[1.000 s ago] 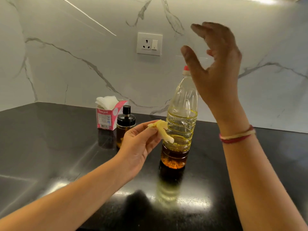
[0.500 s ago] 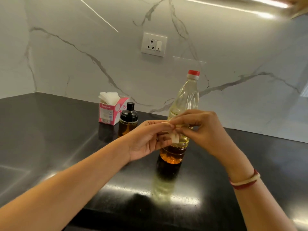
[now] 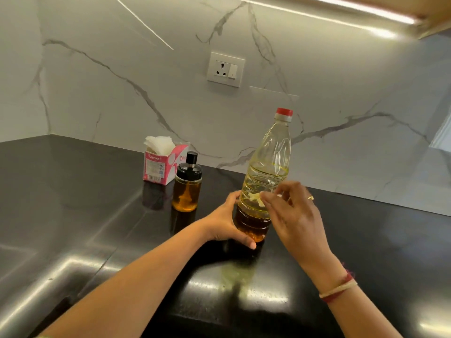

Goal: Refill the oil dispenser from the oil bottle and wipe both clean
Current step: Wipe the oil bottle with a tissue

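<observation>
Head view: oil bottle [image 3: 268, 162] upright on the black worktop [image 3: 73, 203], red cap on; left hand [image 3: 224, 223] grip clamped round its lower body; right hand [image 3: 295, 215] grip pinching a small tissue wad [image 3: 255, 197] against the bottle's mid-section. Just left of the bottle, not touching, stands the oil dispenser [image 3: 186, 191], lid on; tissue box [image 3: 156, 164] just behind it by the marble wall.

The oil bottle [image 3: 271, 152] is showing clear plastic, a red cap, pale yellow above and amber at its base, a yellowish tissue wad [image 3: 253, 196] against it. Left of it, the oil dispenser [image 3: 186, 191] is wearing black over amber; the tissue box [image 3: 156, 167] farther left is showing pink and white.
</observation>
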`<act>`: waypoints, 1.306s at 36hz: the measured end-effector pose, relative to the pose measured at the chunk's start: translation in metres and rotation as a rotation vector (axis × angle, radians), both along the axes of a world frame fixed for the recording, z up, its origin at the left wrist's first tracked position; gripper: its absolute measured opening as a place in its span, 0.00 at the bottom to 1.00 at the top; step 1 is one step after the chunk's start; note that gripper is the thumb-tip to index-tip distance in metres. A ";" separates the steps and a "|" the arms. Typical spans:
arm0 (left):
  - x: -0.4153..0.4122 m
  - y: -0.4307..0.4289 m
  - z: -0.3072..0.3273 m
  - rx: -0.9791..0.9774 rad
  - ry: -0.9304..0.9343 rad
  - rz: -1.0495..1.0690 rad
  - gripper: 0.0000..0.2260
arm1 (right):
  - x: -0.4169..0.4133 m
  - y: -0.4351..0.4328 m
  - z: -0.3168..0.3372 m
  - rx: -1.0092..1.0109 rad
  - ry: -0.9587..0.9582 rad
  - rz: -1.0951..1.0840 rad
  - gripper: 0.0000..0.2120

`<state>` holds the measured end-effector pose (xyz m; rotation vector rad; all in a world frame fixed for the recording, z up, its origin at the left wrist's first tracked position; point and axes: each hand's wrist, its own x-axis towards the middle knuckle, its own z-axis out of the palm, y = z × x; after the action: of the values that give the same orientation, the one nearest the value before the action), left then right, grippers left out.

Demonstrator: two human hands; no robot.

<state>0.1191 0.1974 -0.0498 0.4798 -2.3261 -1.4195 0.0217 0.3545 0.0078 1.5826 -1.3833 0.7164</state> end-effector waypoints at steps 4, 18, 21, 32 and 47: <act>-0.009 -0.006 -0.006 0.041 0.117 -0.027 0.51 | -0.001 -0.007 -0.003 0.095 0.052 -0.021 0.15; -0.021 -0.015 -0.010 -0.064 0.089 0.071 0.34 | -0.010 -0.011 -0.032 0.200 0.609 -0.256 0.18; -0.021 -0.016 -0.011 -0.066 0.089 0.068 0.36 | -0.019 -0.006 -0.025 0.155 0.681 -0.255 0.17; -0.027 -0.019 -0.013 -0.167 0.068 0.085 0.25 | 0.021 -0.030 -0.021 0.196 0.630 -0.379 0.10; -0.025 -0.017 -0.009 -0.165 0.056 0.053 0.25 | 0.016 -0.028 -0.034 0.267 0.674 -0.374 0.10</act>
<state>0.0941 0.1806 -0.0587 0.4441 -2.3432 -1.1892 0.0374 0.3270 -0.0257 1.5014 -1.2264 -0.2294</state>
